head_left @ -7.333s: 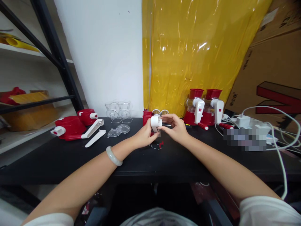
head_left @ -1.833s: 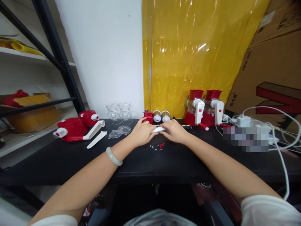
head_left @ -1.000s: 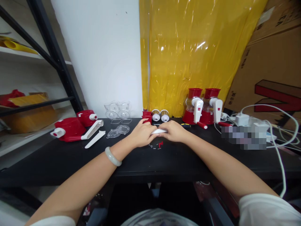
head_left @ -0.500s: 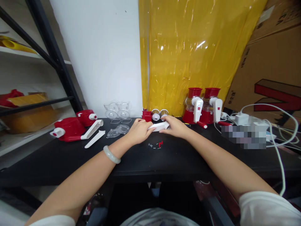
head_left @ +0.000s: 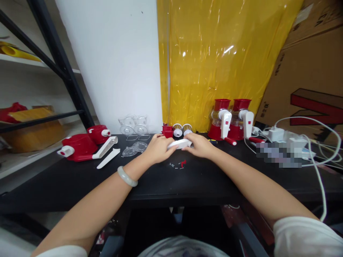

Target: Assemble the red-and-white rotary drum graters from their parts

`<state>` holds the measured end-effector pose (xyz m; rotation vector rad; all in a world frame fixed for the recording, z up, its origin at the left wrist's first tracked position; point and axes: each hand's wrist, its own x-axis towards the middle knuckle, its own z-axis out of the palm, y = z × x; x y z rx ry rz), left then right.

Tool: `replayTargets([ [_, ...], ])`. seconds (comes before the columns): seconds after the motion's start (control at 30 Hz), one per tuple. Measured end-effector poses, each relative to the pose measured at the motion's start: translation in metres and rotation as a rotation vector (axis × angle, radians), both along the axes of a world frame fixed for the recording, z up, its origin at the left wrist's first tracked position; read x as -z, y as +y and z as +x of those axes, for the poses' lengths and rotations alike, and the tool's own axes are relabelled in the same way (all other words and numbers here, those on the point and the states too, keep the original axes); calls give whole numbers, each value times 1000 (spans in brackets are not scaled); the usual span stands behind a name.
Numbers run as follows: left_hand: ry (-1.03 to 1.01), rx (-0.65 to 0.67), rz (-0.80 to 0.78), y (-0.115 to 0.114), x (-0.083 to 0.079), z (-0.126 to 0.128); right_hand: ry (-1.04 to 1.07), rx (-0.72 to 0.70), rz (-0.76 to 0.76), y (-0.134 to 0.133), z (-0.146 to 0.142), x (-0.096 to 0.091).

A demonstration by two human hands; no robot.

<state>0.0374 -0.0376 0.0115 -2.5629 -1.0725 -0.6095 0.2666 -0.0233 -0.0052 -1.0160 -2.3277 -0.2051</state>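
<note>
A white plastic crank-handle piece (head_left: pixel 181 144) is held level between both hands above the black table. My left hand (head_left: pixel 159 148), below a pale bangle, pinches its left end. At the other end, my right hand (head_left: pixel 198 145) has thumb and fingers closed round it. Just in front of the hands lie several small screws (head_left: pixel 173 165) and a small red part (head_left: pixel 183 164). Behind them stand a red square hopper (head_left: pixel 167 131) and two metal drum graters (head_left: pixel 182 130). A yellow and black tool (head_left: pixel 213 141) lies partly hidden beyond my right hand.
Red grinder bases (head_left: pixel 80 144) with a white crank arm (head_left: pixel 106 147) and a loose white cover (head_left: pixel 108 159) are at left. Clear plastic parts (head_left: pixel 134 148) lie beside them. Two assembled red-and-white grinders (head_left: pixel 222 121) stand at right, near white cables and chargers (head_left: pixel 276 135).
The white piece has tilted slightly in my hands, its broad face now showing less. Both hands keep their grip in nearly the same place.
</note>
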Motion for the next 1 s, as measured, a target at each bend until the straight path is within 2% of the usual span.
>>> replayTargets([
  [0.17, 13, 32, -43, 4, 3, -1, -29, 24, 51, -7, -4, -2],
  [0.37, 36, 57, -20, 4, 5, 0, 50, -38, 44, -5, -5, -1],
  [0.5, 80, -1, -20, 5, 5, 2, 177, -171, -39, 1, -4, 0],
  [0.6, 85, -3, -5, 7, 5, 1, 347, -217, -151, 7, -2, 1],
  [0.77, 40, 8, -24, 9, 4, -2, 495, -192, -300, 14, 0, 5],
  [1.0, -12, 79, -144, 19, 11, -11, 556, -163, -311, 24, 6, 6],
])
